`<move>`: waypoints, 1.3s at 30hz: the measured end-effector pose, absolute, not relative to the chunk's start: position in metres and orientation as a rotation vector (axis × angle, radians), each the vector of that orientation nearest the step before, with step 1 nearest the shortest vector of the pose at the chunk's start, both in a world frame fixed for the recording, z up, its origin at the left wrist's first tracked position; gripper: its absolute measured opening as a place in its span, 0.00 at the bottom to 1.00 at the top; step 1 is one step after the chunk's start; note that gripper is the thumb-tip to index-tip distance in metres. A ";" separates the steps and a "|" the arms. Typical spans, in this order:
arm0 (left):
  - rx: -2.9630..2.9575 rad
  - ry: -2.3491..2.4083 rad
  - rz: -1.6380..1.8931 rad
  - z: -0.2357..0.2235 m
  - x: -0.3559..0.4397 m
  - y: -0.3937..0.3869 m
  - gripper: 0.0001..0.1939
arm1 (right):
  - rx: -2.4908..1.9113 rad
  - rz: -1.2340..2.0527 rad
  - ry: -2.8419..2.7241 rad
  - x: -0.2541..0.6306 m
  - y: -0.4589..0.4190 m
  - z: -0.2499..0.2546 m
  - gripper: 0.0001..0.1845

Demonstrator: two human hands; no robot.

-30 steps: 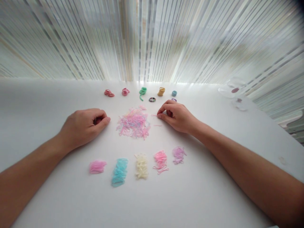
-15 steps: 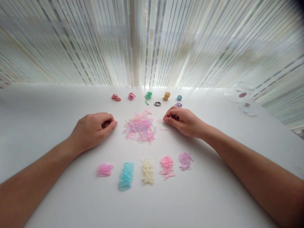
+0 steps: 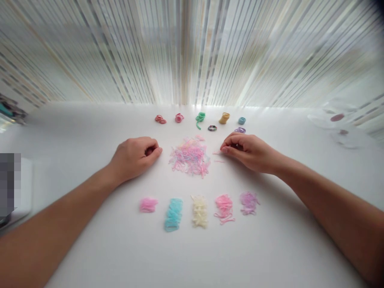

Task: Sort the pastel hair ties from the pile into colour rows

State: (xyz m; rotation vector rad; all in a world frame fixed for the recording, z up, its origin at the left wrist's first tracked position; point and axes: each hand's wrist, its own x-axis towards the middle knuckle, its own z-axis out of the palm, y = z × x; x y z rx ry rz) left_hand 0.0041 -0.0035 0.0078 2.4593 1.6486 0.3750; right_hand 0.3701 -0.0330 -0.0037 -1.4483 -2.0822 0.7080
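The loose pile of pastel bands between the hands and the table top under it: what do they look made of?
The loose pile looks like thin elastic hair bands of translucent rubber or silicone: light passes through the glossy pastel loops, and they lie in soft curves. The table top looks like smooth white laminate or paint with a soft sheen; the view cannot settle which.

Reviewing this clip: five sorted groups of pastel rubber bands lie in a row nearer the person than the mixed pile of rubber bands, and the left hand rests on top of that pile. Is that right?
Not quite: the left hand lies to the left of the mixed pile of rubber bands, apart from it, not on top of it, as the head view shows. The rest of your statement stands.
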 end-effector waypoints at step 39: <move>2.500 1.636 0.388 0.004 -0.001 0.001 0.20 | -1.330 0.707 -2.192 0.372 -0.037 0.003 0.09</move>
